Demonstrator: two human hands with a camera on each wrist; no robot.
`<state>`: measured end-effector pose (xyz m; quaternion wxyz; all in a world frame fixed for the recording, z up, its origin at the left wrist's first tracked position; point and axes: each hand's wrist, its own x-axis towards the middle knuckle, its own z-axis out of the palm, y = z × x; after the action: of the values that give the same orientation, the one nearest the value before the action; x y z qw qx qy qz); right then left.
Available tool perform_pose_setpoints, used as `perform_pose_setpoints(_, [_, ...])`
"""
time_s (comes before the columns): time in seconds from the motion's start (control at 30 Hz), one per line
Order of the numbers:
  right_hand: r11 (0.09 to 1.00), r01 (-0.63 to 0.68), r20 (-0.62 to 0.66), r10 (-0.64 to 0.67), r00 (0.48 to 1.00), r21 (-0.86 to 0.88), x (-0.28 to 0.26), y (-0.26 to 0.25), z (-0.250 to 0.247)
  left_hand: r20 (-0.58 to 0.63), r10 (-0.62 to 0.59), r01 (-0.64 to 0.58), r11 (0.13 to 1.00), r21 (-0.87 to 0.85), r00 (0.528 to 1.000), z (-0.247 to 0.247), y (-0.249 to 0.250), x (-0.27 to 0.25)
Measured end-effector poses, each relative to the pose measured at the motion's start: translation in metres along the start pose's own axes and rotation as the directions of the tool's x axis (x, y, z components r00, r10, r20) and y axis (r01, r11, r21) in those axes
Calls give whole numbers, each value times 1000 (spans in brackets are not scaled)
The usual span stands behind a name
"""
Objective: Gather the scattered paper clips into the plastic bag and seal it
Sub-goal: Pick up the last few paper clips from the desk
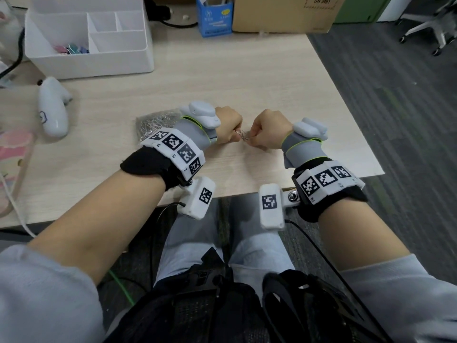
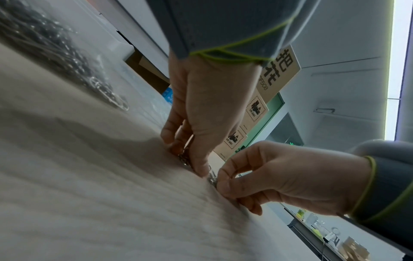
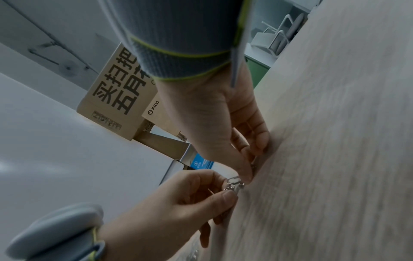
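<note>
Where your two hands meet over the desk [image 1: 247, 78], a small tangle of silver paper clips [image 1: 241, 134] sits pinched between them, just above the pale wood-grain surface. Your left hand [image 1: 226, 125] has its grip closed narrow on one end of the tangle, thumb against curled fingers; your right hand [image 1: 268, 131] pinches the other end the same way.

From the head view the clips are only a thin glint between your knuckles. The right wrist view shows more: bent wire loops, shiny and interlocked, caught at your left thumb tip and touching the right fingertips [image 3: 247, 174]. The left wrist view shows your right thumb and forefinger pressed together low against the desk, with the wire barely visible between the hands.

Left of your left wrist lies the plastic bag [image 1: 154, 123], clear and crinkled, holding a heap of silver clips; the left wrist view shows its glossy film bulging over them.

Farther out stand a white plastic organizer tray [image 1: 89, 63] with compartments, a smooth white handheld device [image 1: 53, 108], a blue box [image 1: 215, 18] and a cardboard carton [image 1: 284, 13].
</note>
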<state>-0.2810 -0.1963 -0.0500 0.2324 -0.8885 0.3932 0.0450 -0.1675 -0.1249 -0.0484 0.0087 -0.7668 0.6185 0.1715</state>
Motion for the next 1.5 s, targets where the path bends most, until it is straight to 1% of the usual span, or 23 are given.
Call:
perform_pose_setpoints(0.1, [1000, -9, 27, 9, 1000, 19, -2, -1, -3, -10, 1, -1, 999, 35, 1000, 1, 3, -1])
perform_pose_setpoints(0.17, [999, -8, 23, 7, 1000, 50, -3, 0, -3, -20, 1, 0, 999, 40, 1000, 2, 3, -2])
perform_pose_setpoints(0.4, [988, 76, -93, -65, 994, 132, -8, 4, 1, -84, -43, 39, 998, -49, 995, 6, -2, -4])
perform_pose_setpoints(0.43, [983, 84, -101, -67, 993, 166, -9, 6, 0, -90, -49, 43, 997, -71, 995, 5, -3, -5])
perform_pose_setpoints(0.5, [954, 82, -98, -56, 994, 288, -11, 9, 0, -107, -66, 52, 990, -131, 992, 4, -6, -5])
perform_pose_setpoints(0.6, [879, 45, -93, 0, 996, 474, -13, 15, 1, -154, -72, 29, 964, -266, 985, -1, -9, -6])
perform_pose_setpoints(0.7, [760, 0, -61, 52, 997, 649, -11, 19, 2, -207, -79, -13, 913, -408, 975, -8, -10, -5])
perform_pose_setpoints(0.8, [570, -17, -12, 46, 999, 821, -10, 21, 2, -235, -68, -70, 841, -536, 970, -14, -10, -4])
perform_pose_setpoints(0.87, [444, -49, 38, 34, 999, 894, -10, 21, 1, -231, -48, -101, 799, -592, 972, -17, -8, -3])
perform_pose_setpoints(0.9, [374, -74, 67, 31, 997, 924, -9, 20, -1, -230, -41, -112, 782, -613, 972, -19, -6, -2])
perform_pose_setpoints(0.97, [205, -144, 141, 27, 990, 968, -8, 19, -3, -228, -36, -125, 748, -652, 973, -20, -4, -1])
perform_pose_setpoints(1.03, [43, -219, 219, 8, 976, 975, -6, 18, -6, -234, -29, -142, 722, -677, 972, -22, -2, 0])
perform_pose_setpoints(1.1, [-68, -266, 265, -13, 964, 962, -6, 15, -8, -249, -22, -158, 716, -680, 968, -23, 0, 1])
perform_pose_setpoints(1.2, [-179, -286, 285, -32, 958, 942, -6, 11, -8, -289, -1, -198, 729, -656, 957, -26, 4, 5])
perform_pose_setpoints(1.3, [-272, -310, 309, -48, 950, 911, -4, 8, -7, -303, 28, -219, 755, -619, 953, -28, 7, 7])
perform_pose_setpoints(1.4, [-321, -344, 344, -57, 937, 883, 0, 6, -7, -321, 48, -222, 816, -533, 946, -30, 6, 8])
perform_pose_setpoints(1.5, [-365, -346, 334, -96, 938, 864, -3, 2, -8, -355, 50, -221, 860, -461, 934, -31, 6, 8])
